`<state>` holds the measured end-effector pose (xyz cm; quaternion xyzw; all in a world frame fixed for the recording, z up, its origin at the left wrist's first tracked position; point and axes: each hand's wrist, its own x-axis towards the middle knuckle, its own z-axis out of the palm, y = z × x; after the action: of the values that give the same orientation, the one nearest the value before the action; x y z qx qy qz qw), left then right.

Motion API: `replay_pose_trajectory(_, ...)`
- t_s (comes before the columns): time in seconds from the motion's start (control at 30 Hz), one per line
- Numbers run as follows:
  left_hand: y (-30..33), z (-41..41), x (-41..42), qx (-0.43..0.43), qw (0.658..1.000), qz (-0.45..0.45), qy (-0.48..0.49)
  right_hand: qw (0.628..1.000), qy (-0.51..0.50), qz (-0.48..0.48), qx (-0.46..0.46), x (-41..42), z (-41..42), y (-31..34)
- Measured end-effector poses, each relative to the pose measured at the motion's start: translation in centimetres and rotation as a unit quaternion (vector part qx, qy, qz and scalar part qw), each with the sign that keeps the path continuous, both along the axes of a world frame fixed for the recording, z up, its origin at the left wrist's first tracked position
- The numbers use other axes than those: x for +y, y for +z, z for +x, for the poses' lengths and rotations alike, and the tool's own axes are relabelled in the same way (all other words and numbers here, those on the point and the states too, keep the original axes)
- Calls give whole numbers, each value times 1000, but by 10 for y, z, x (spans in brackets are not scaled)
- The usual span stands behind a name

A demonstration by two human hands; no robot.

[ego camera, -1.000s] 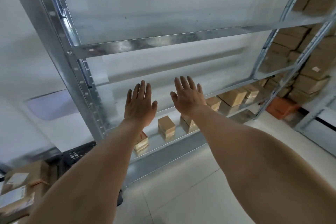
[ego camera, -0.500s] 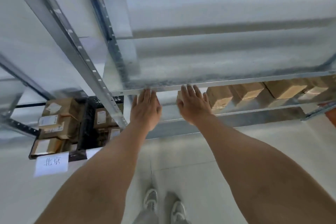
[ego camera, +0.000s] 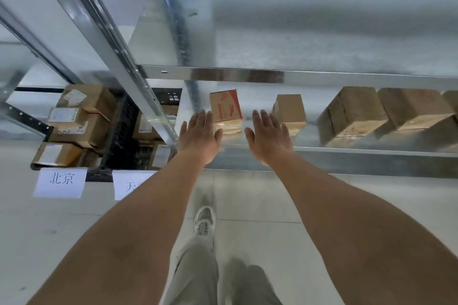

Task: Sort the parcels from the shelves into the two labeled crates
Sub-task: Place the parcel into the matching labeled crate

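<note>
Reached with left hand [ego camera: 198, 137] and right hand [ego camera: 269, 137], both flat, empty; red-printed parcel [ego camera: 226, 109] at 12 o'clock between them, on shelf [ego camera: 347, 150].

Both hands [ego camera: 198, 135] lower, nearer red-printed parcel [ego camera: 226, 106]

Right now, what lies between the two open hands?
In the head view, the parcel with red print stands on the low shelf in the gap between the left hand and right hand; neither plainly grips it.
</note>
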<state>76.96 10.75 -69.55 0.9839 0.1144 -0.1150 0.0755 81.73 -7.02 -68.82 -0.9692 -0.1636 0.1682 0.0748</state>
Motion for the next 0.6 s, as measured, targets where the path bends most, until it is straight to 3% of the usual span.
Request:
replay_pose_trajectory(0.23,-126,76,35,-30,998,-35,41,997,-32,53,-38,46,70,-121)
replay_pose_trajectory(0.43,-196,117,38,-88,976,-157,126,971,-149,185,-32,68,108,-190)
replay_pose_trajectory(0.53,-219,131,36,-163,943,-247,150,941,-195,274,-21,73,119,-216)
replay_pose_trajectory(0.6,-227,139,35,-199,901,-350,164,910,-201,363,-29,71,125,-230)
